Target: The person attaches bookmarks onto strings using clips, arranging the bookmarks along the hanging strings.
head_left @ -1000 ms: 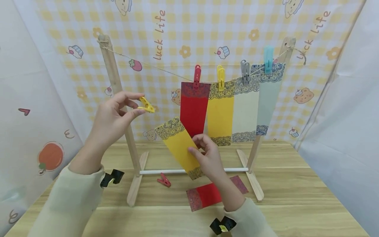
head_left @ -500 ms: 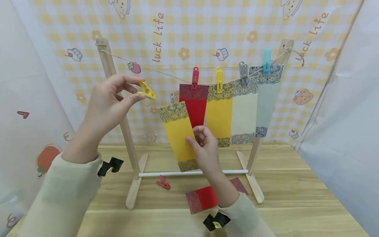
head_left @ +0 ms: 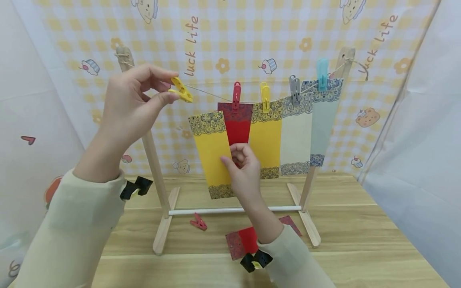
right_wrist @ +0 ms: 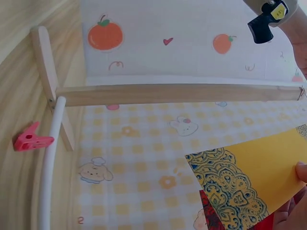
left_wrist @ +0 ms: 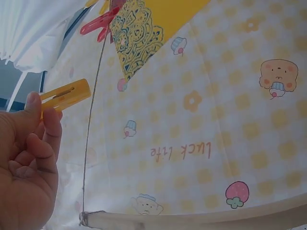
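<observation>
My left hand (head_left: 135,100) pinches a yellow clothespin (head_left: 181,90) between thumb and fingertips, near the string (head_left: 207,92) at the left. In the left wrist view the same clothespin (left_wrist: 67,97) points toward the string. My right hand (head_left: 246,172) pinches the right edge of a yellow card (head_left: 212,156) with patterned bands at both ends. That card is held nearly upright just below the string, partly covering a hanging red card (head_left: 238,128). A red clothespin (head_left: 236,98) fixes the red card to the string.
More cards hang to the right under yellow (head_left: 265,98), grey (head_left: 294,90) and light-blue clothespins (head_left: 322,75). The wooden stand's white crossbar (head_left: 205,211) runs low. A loose red clothespin (head_left: 199,222) and a red card (head_left: 235,246), partly hidden by my right arm, lie on the table.
Both hands have risen toward the string. The left has brought the yellow clothespin up; the right has lifted the yellow card and turned it more upright.
</observation>
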